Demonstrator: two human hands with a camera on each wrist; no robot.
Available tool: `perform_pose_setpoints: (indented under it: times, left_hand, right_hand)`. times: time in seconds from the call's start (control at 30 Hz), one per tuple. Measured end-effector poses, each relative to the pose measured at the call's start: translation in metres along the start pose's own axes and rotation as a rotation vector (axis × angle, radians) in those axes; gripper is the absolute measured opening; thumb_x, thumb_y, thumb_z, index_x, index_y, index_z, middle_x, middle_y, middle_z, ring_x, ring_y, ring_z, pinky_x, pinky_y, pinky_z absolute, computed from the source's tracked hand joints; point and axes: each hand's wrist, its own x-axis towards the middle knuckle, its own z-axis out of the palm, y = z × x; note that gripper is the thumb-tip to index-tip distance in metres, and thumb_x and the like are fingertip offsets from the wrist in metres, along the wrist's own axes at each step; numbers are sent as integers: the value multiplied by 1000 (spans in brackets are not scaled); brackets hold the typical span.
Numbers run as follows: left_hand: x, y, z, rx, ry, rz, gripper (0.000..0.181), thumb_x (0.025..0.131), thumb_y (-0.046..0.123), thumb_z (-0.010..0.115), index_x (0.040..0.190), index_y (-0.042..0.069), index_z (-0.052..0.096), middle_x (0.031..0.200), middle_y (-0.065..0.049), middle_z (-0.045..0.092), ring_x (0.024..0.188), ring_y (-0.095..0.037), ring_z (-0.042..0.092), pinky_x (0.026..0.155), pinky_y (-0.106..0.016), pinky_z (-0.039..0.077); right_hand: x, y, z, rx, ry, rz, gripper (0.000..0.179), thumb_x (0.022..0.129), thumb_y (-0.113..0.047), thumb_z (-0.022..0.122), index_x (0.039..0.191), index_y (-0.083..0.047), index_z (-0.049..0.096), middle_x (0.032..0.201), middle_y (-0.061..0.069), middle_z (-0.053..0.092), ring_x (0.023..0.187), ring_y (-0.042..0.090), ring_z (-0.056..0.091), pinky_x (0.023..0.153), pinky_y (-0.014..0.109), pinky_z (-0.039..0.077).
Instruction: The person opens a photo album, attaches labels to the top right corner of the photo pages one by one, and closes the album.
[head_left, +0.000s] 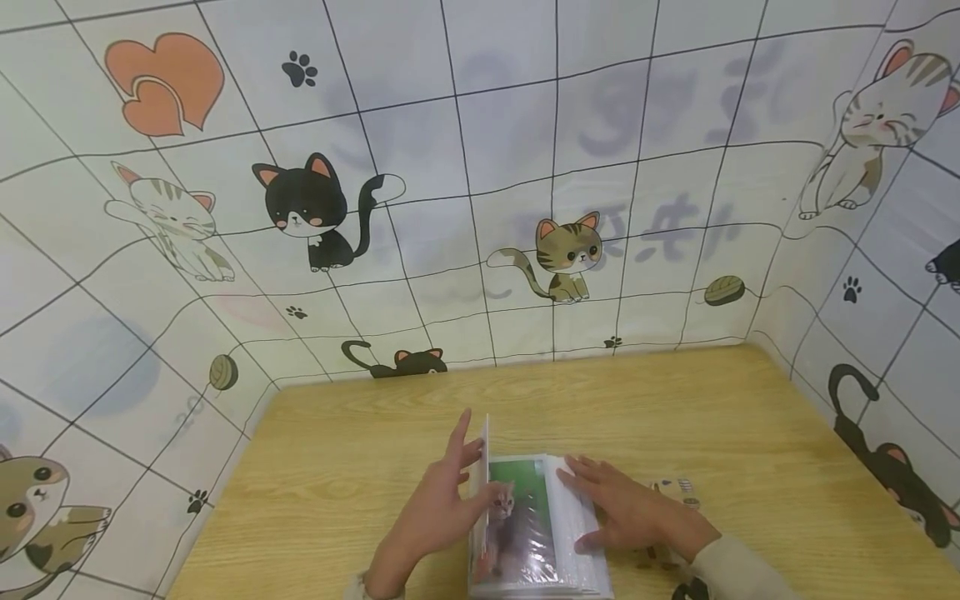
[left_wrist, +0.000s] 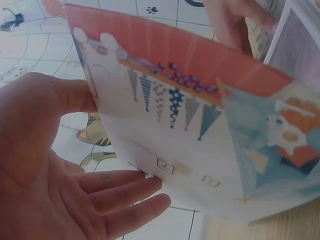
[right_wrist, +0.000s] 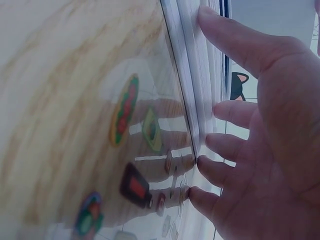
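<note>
Lower centre, the left hand, fingers apart, is bracing a leaf; the right hand, splayed, is steadying the album. I'm guessing page-turning, next needing the leaf flattened.

The raised leaf is mostly white, with a coral-red band along its upper part; its printed pennants are in blue and grey — some striped, some dotted. The photo is green in the upper part and greyish below. The table shows yellowish wood grain. The white wall covering has black grid lines and one orange heart. The sleeve is beige.
</note>
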Motion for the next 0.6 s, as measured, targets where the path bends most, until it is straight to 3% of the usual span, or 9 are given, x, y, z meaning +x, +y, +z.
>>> perform_pose_setpoints:
  times: [0.4,0.6]
  left_hand:
    - [-12,-14,-25,-143,-4,-45,91,94,10,62,160,22,0,147,-26,46,131,-39,51,101,-51,47]
    - [-17,-25,-39,-231,24,-106,92,91,-4,58,160,23,4,146,-23,48,127,-35,55,98,-40,51]
  right_hand:
    - [0,-2,1,6,8,-39,97,83,-64,65,153,-3,34,160,23,25,145,47,23,113,63,20]
    - [0,-3,-2,-15,3,-37,98,83,-64,65,153,-3,33,159,24,25,145,48,23,113,63,19]
